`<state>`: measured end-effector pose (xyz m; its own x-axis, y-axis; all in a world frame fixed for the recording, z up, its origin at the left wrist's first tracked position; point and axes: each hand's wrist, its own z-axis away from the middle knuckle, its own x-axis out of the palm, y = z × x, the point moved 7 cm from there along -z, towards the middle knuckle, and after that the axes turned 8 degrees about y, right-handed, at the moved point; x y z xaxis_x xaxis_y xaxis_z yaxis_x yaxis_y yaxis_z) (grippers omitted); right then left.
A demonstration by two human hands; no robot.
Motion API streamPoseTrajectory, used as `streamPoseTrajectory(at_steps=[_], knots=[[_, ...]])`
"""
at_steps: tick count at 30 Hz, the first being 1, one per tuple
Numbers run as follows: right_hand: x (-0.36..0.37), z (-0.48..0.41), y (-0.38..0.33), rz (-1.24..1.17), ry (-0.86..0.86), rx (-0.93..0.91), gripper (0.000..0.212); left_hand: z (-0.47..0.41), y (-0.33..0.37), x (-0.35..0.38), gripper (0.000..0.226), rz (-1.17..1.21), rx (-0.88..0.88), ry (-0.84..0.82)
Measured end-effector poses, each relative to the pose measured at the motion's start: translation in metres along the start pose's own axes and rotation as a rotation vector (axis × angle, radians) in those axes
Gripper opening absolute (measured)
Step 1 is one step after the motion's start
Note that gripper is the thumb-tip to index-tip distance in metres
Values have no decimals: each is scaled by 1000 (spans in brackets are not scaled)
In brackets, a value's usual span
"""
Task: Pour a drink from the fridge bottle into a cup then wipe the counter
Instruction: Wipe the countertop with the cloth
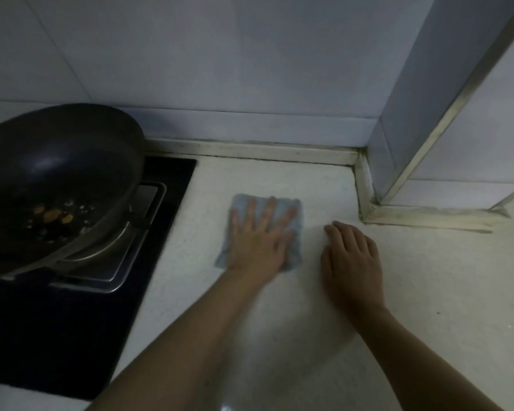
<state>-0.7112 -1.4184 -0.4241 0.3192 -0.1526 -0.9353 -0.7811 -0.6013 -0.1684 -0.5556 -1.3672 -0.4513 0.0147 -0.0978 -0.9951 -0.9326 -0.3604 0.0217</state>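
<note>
A folded light-blue cloth point(296, 235) lies flat on the white speckled counter point(428, 292), near its middle. My left hand point(257, 241) presses down on the cloth with the fingers spread and pointing toward the wall. My right hand point(352, 259) rests palm-down on the bare counter just right of the cloth, fingers curled a little, holding nothing. No bottle or cup is in view.
A dark wok point(51, 185) with food scraps sits tilted on the black glass hob point(57, 336) at the left. A tiled wall point(220, 69) runs behind the counter. A tiled pillar point(457, 99) juts out at the right, with a grimy sealed joint along its base.
</note>
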Motion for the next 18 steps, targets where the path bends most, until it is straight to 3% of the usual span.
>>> streamPoseTrajectory(at_steps=[3,6,11,15,18], knots=[[-1,1,0,-6,-6,-7,54,18,27,-4,56,84,212,24],[-1,1,0,-20,-2,9,54,32,-7,-7,54,71,290,63],[-2,0,-1,13,0,1,53,9,-80,-9,52,31,25,64],[-1,-1,0,-1,4,1,52,-27,-72,-3,53,-13,-133,35],[2,-1,0,1,3,4,52,-43,-48,1,54,3,-124,21]])
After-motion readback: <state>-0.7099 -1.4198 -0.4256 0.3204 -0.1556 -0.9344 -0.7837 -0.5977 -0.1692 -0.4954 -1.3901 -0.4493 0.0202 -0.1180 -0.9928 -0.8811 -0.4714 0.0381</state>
